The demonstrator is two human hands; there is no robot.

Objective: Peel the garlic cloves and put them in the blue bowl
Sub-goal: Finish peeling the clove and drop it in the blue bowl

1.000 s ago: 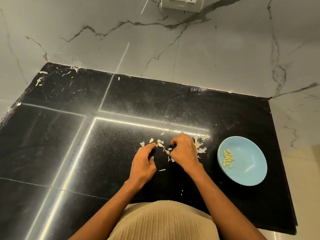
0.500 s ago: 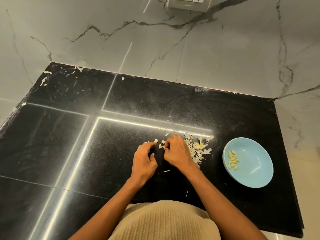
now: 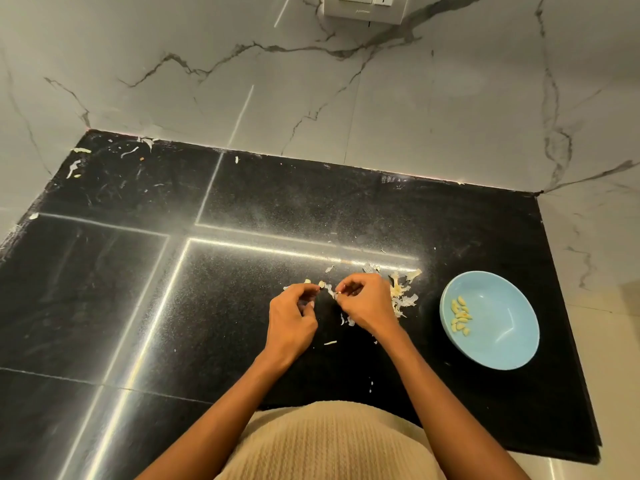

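The work surface is a black stone counter (image 3: pixel 242 306) set against a white marbled wall (image 3: pixel 381 116). Both hands are held close together, just apart, near the middle of the counter and slightly toward its right edge. The right hand (image 3: pixel 367 303) is curled, and a small pale garlic clove (image 3: pixel 337 293) with a strip of skin is pinched at its fingertips. The left hand (image 3: pixel 292 317) is also curled, thumb against fingers; whether anything is held in it cannot be told. A pile of garlic skins (image 3: pixel 401 296) lies on the counter just beyond and to the right of the right hand, with a few loose pieces (image 3: pixel 330 342) scattered on the near side of the hands. The blue bowl (image 3: pixel 509 341) stands near the right edge of the counter, apart from the skins. A small cluster of peeled cloves (image 3: pixel 460 315) rests inside the bowl on its left side. More scraps (image 3: pixel 74 168) are seen at the far left corner of the counter. A wall socket (image 3: pixel 363 8) is mounted above the far edge.
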